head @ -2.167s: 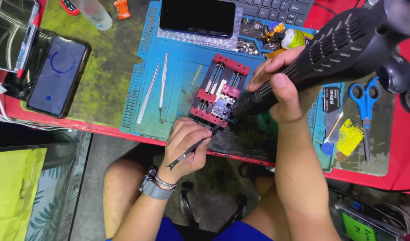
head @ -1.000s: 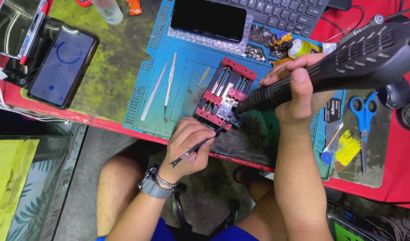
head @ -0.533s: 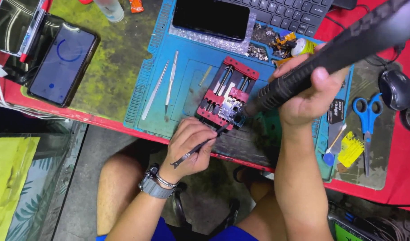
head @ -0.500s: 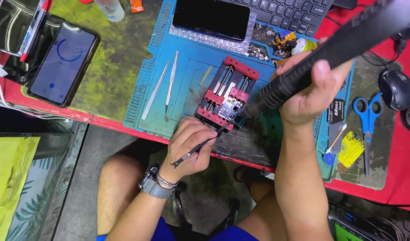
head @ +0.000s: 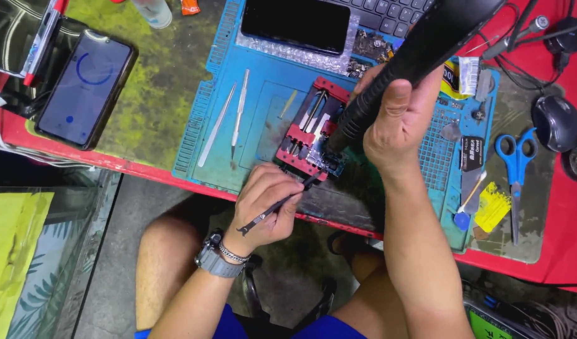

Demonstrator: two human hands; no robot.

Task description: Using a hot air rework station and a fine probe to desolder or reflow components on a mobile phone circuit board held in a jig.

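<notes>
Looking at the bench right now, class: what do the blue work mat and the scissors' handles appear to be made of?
Blue work mat: probably silicone or rubber, matte, with moulded ridges and compartments. Scissors: handles look like glossy blue plastic; blades a dull grey, likely steel.

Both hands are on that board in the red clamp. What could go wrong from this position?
The black hot-air wand in the right hand ends right over the small board in the red holder, so nearby parts may overheat. The left hand, holding tweezers, sits close to the nozzle and could get burned.
</notes>
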